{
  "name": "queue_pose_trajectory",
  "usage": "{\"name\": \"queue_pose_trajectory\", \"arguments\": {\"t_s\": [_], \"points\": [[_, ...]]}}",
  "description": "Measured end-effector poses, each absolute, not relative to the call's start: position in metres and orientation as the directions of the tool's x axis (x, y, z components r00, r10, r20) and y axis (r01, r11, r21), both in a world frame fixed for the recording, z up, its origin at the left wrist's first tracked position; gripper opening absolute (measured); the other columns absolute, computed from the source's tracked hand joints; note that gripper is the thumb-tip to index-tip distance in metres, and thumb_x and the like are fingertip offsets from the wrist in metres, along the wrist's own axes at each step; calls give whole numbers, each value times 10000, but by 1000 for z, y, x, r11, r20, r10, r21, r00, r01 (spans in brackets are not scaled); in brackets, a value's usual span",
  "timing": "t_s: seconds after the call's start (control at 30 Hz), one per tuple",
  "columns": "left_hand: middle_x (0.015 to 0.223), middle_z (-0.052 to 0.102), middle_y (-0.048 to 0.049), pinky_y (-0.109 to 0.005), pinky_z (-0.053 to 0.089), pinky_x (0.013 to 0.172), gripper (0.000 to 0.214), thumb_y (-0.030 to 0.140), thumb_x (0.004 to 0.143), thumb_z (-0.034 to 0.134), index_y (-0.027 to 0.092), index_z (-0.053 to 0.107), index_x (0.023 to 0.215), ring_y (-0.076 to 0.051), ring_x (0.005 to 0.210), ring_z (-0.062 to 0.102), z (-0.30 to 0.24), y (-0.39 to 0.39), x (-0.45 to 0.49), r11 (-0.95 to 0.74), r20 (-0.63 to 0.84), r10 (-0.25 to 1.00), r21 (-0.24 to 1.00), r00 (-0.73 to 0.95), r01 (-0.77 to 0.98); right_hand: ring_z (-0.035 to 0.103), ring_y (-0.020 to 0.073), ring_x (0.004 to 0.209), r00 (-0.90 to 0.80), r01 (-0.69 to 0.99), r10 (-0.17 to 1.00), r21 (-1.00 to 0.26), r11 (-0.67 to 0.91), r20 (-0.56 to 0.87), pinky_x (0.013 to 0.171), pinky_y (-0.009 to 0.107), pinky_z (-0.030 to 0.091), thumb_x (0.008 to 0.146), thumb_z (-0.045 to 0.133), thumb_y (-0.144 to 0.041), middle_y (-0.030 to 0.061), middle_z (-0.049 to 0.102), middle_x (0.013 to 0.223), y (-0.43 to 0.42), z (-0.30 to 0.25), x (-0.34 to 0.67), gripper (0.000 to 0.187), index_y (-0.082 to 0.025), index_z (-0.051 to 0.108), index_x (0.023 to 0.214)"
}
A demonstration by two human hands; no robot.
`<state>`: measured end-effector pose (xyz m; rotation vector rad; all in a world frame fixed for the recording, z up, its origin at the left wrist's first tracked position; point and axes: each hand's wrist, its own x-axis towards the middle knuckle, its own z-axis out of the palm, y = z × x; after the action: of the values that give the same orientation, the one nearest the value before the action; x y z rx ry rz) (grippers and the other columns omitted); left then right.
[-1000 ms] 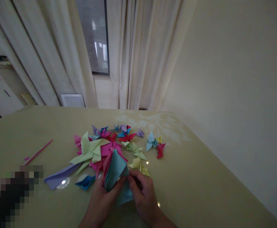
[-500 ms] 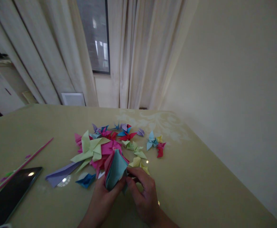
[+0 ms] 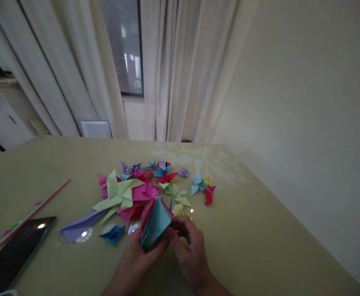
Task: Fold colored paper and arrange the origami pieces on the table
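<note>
One folded paper (image 3: 157,224) gripped between thumb and fingers of left hand (image 3: 139,257), right edge pinched by right hand (image 3: 190,248), one phone (image 3: 16,255), one purple piece (image 3: 79,226).

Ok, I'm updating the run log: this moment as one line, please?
left hand: holding folded teal and pink paper | right hand: at paper's right edge | near left hand: blue folded piece | beyond: folded paper pile

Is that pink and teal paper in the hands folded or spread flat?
Folded: the paper shows teal layers against pink ones, in a narrow, pointed shape held by the left hand.
</note>
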<state>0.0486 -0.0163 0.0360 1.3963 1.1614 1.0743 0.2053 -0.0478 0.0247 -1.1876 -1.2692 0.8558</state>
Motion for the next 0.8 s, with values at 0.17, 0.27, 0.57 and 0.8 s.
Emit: {"name": "queue_pose_trajectory", "arguments": {"t_s": [0.17,0.27,0.57,0.8], "points": [[962,853,-75,-348,674,784,413,482,759,824,196,789,1055,-314,892,814,35,-16,49,-59,38,977,994,211,93,744,240,883,186,56,975,-992,116,124,800,343,592,950,736,-525,108,799,1017,-49,19,205,448,-199,735,1257],[1068,847,-88,-354,677,819,419,457,759,829,204,764,1087,-323,957,813,36,-17,49,-51,37,976,997,214,60,723,232,880,161,-57,985,-995,78,68,793,344,585,934,752,-547,105,781,1047,-47,18,205,457,-212,740,1244],[1065,833,-88,-398,649,925,416,471,793,832,203,755,1102,-316,993,795,29,-17,48,-92,71,972,992,224,84,679,181,880,97,-248,989,-959,135,114,751,267,535,925,790,-491,42,719,945,-42,25,205,319,-221,707,1075],[919,842,-61,-342,667,729,399,523,753,844,203,804,989,-305,835,795,37,-18,47,-41,27,984,996,178,76,668,166,821,50,-297,988,-943,152,144,694,262,552,927,795,-467,35,700,924,-41,26,205,295,-219,686,1045]]}}
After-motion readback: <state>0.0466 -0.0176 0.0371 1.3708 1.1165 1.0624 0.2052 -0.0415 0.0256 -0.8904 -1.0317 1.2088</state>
